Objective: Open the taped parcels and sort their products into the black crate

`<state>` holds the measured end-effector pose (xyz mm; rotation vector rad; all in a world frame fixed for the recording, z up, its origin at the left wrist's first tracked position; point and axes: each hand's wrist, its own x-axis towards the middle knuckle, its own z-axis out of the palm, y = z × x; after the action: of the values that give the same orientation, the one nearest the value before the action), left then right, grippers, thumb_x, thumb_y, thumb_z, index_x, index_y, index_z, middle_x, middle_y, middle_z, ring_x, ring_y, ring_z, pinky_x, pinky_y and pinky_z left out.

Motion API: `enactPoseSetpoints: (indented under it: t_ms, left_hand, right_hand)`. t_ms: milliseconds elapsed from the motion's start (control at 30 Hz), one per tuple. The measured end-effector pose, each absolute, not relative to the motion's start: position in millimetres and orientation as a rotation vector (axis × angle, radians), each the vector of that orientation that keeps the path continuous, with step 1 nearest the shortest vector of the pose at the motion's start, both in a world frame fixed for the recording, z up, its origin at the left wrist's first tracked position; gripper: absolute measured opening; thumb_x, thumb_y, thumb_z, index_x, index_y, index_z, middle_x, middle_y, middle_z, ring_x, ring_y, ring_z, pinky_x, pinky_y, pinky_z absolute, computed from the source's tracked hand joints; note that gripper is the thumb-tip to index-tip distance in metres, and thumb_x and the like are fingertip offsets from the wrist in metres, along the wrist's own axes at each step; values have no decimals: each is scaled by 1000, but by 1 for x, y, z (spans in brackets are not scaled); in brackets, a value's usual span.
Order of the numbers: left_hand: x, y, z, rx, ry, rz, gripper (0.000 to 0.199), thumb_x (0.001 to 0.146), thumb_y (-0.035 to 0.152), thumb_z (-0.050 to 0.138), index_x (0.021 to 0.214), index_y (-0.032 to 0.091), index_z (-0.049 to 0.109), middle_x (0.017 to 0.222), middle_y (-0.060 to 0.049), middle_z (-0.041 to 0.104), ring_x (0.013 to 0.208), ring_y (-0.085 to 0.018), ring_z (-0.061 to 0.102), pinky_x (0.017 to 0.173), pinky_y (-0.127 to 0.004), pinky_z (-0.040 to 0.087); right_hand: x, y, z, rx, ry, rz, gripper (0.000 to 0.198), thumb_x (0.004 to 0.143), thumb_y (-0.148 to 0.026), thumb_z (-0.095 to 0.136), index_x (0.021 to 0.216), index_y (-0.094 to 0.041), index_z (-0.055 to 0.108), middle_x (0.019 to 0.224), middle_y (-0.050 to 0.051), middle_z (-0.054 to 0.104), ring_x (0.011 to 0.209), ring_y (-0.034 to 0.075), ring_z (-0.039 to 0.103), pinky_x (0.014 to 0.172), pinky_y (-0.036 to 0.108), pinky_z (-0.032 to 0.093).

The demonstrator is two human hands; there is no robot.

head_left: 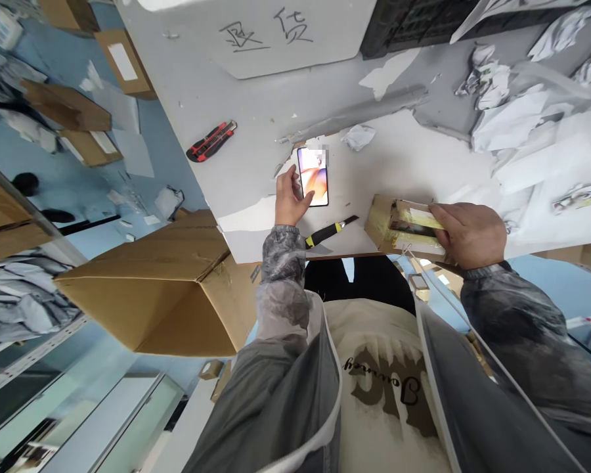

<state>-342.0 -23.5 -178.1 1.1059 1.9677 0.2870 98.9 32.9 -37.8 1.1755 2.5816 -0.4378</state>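
A smartphone (314, 177) with a lit, colourful screen lies on the table's white covering. My left hand (290, 198) is closed at its left edge, the fingers along the side and the thumb over the lower screen. On the right, my right hand (473, 233) grips a small brown cardboard box (381, 220), wrapped in yellowish tape, at the table's front edge. The thumb and fingers press on its right end. Part of the box is hidden under that hand. Between the two hands lies a yellow and black utility knife (325, 234), its dark blade pointing right.
A red and black box cutter (211, 141) lies at the table's left. Further back are a white board (295, 56) with handwriting and a black crate (408, 26). Crumpled paper and plastic (522, 118) cover the right. A large open carton (152, 279) stands left below the table.
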Motion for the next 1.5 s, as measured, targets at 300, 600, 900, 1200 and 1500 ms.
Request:
enactPoseSetpoints:
  t_ms: [300,600,900,1200,1500]
  left_hand:
    - [-346,-3,-192,1119,2084,357,57,130,55,42,171,25,68,164,-18,76,158,-30,72,133,-43,61]
    - [-359,-9,-190,1059,1964,398,69,125,77,55,175,31,67,148,-15,76,130,-29,81,127,-46,64]
    - [-359,-9,-193,1121,1968,363,70,126,77,49,176,32,66,147,-15,76,127,-29,81,123,-47,67]
    - [-266,-41,-119,1114,2062,453,63,130,68,44,174,27,66,151,-19,72,141,-32,76,125,-48,65]
    - [-123,-66,-76,1240,1843,268,79,113,47,82,180,14,58,169,-30,64,166,-43,63,139,-56,54]
  right_hand:
    - [98,29,-38,1177,2587,-414,47,124,-33,54,149,-10,87,136,19,93,113,36,80,91,51,49]
    - [100,26,-41,1236,2515,-485,48,122,-36,55,152,-14,85,141,21,92,118,38,80,94,51,49]
    - [99,23,-43,1248,2567,-442,48,124,-36,53,150,-12,86,138,19,92,115,36,80,93,50,47]
    - [91,25,-35,1273,2471,-541,48,125,-39,54,151,-14,85,142,19,91,116,36,76,95,49,45]
    - [95,26,-38,1623,2246,-645,46,115,-38,77,160,-26,80,165,17,78,147,45,68,116,55,52]
